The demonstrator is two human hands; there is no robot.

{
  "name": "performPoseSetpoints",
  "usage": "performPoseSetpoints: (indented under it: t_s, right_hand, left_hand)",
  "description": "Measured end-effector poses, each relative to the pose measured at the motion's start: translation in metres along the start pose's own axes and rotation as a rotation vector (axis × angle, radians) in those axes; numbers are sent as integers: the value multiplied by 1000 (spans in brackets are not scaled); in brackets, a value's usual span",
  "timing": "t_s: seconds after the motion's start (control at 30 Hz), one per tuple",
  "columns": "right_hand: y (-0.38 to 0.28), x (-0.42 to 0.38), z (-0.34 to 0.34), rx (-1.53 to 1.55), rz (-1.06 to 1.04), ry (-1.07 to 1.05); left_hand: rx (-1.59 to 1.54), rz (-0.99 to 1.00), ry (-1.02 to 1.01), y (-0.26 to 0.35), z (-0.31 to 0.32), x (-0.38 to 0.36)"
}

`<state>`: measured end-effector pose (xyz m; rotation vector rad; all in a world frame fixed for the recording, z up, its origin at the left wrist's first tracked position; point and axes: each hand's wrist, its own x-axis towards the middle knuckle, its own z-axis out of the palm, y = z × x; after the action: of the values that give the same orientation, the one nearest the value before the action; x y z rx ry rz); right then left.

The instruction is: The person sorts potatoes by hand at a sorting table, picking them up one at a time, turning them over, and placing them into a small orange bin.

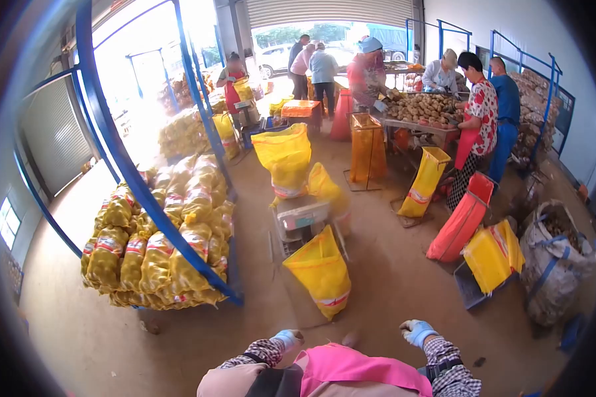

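Observation:
Both my hands wear light blue gloves below checked sleeves, held low in front of my body and well apart. My left hand point(289, 339) is bent inward; its blurred fingertips look dirty and their grip is not clear. My right hand point(417, 332) has loosely bent fingers slightly apart, with nothing visible in it. Nearest ahead is a filled yellow mesh sack point(320, 274) on the floor, touched by neither hand. Behind it stands a scale point(302, 217), with another yellow mesh sack point(283, 159) behind its display. A brownish potato-like lump point(349, 339) lies on the floor between my hands.
On the left, a blue metal rack point(129, 169) holds stacked potato sacks point(172, 245). Several people work around a potato table point(420, 109) at the back right. A red sack point(462, 218), a blue crate point(477, 291) and a large white bag point(555, 264) line the right.

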<state>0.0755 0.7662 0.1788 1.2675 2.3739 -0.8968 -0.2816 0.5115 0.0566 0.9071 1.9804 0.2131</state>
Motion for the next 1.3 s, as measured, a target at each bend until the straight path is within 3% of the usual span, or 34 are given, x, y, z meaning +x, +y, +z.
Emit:
performPoseSetpoints:
  t_s: [0.1,0.13,0.2,0.3,0.33,0.43,0.53,0.6,0.63,0.67,0.73,0.77,0.8,0.83,0.87,0.9,0.93,0.97,1.0,1.03,1.07,1.2,1.27,1.3]
  right_hand:
    - [32,69,-51,53,2,45]
    - [55,98,-61,130,52,90]
    - [94,122,-68,279,108,158]
    - [148,130,-93,317,298,260]
    - [175,131,-88,488,375,266]
    - [272,141,-75,474,606,218]
    - [344,157,-75,411,786,55]
    - [382,190,-94,340,798,-55]
    - [399,219,-111,274,757,-106]
    - [416,257,-133,157,664,-151]
    - [453,356,-191,-300,281,-191]
    - [459,415,-229,-482,134,-96]
    - [425,460,-292,-76,412,302]
    - [393,507,-357,-24,374,254]
    - [355,548,-422,86,268,338]
    - [323,595,-473,148,56,508]
    - [281,633,-528,135,-127,636]
    - [238,668,-579,94,-312,692]
    - [184,685,-626,115,-475,749]
    - [124,690,-671,207,-700,834]
    - [68,691,-711,408,-876,782]
    - [-91,638,-830,146,-1227,996]
    - [-129,633,-861,196,-1352,1010]
    - [-144,633,-873,256,-1413,1006]
  left_hand:
    - [-24,233,118,94,-32,65]
    - [108,371,224,130,-43,97]
    - [204,401,216,204,-61,162]
    - [302,664,56,352,-112,212]
    - [305,699,26,390,-118,238]
    - [161,719,-58,501,-139,314]
    - [128,596,-66,511,-127,407]
    - [175,508,24,477,-116,456]
    - [212,474,185,436,-95,496]
    - [307,444,378,402,-86,511]
    - [329,171,113,379,-116,507]
    - [260,-8,7,374,-129,505]
    - [189,-149,-31,372,-141,498]
    - [-79,-316,-11,391,-165,469]
    - [-85,-344,38,357,-154,489]
    - [115,-210,-19,378,-175,473]
    - [660,143,-100,326,-158,502]
    - [498,-1,-29,340,-167,496]
    - [591,75,-94,324,-168,512]
    - [470,1,-135,327,-178,522]
    - [371,-58,-154,333,-193,537]
    - [330,-8,-144,347,-272,622]
    - [504,279,-5,358,-331,680]
    - [77,240,417,371,-356,701]
